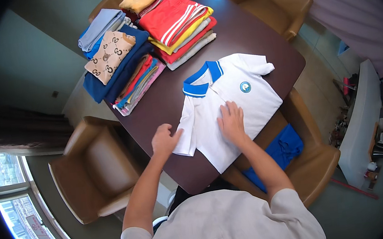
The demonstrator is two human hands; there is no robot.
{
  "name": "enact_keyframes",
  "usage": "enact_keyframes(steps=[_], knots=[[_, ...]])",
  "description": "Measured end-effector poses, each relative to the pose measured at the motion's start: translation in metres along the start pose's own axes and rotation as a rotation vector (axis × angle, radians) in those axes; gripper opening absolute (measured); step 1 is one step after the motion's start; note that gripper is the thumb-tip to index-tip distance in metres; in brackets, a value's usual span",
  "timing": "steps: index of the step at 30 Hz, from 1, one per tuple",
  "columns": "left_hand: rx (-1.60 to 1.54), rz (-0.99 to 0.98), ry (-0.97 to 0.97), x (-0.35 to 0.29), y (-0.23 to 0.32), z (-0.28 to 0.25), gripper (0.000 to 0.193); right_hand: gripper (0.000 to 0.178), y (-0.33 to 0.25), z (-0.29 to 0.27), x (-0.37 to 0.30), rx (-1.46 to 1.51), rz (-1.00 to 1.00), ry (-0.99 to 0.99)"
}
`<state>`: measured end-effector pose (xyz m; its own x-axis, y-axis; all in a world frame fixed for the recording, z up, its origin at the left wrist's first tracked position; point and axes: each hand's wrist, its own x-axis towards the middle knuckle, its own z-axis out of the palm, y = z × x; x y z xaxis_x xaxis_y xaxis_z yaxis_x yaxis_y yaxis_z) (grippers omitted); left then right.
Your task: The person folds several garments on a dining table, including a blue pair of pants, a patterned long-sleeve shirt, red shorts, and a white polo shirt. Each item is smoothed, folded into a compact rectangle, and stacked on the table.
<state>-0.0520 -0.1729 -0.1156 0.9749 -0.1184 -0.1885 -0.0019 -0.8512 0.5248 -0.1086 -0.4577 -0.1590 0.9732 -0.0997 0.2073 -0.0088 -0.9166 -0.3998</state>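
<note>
A white polo shirt [217, 116] with a blue collar and a round badge on its chest lies spread front up on the table, its lower edge reaching the near side. My right hand [232, 122] rests on the shirt's front, fingers stretched out and holding nothing. Beside the shirt's left sleeve is my left hand [164, 140], its thumb apart from its loosely bent fingers. The thumb side meets the sleeve's edge, and I see no cloth pinched there.
Folded clothes stand in piles on the dark table [238, 29]: one topped by a beige patterned garment [111, 55], another holding red trousers [173, 17]. Blue cloth [284, 146] lies on the near brown chair [317, 162]. Another armchair [98, 170] stands left.
</note>
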Motion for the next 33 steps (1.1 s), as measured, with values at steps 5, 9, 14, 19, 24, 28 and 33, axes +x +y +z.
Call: enact_keyframes(steps=[5,9,14,19,24,28,33], knots=[[0.223,0.249,0.085,-0.024,0.022,0.043,0.041,0.064,-0.014,0.001,-0.050,-0.012,0.041,-0.127],[0.052,0.167,0.041,-0.003,0.000,0.056,0.026,0.067,-0.010,0.003,-0.053,-0.019,0.035,-0.132],[-0.381,-0.261,-0.005,0.018,-0.042,0.035,0.024,0.067,-0.012,0.004,-0.050,-0.047,0.030,-0.129],[-0.610,-0.437,0.066,0.005,-0.072,0.022,0.023,0.068,-0.012,0.006,-0.051,-0.060,0.025,-0.143],[-0.678,-0.495,0.069,-0.014,-0.073,0.010,0.024,0.067,-0.012,0.008,-0.052,-0.075,0.024,-0.147],[-0.384,-0.222,0.031,-0.023,-0.073,0.005,0.024,0.067,-0.008,0.014,-0.054,-0.081,0.004,-0.129],[-0.259,-0.166,0.179,-0.003,-0.085,-0.010,0.020,0.069,-0.004,0.022,-0.054,-0.097,-0.008,-0.130]])
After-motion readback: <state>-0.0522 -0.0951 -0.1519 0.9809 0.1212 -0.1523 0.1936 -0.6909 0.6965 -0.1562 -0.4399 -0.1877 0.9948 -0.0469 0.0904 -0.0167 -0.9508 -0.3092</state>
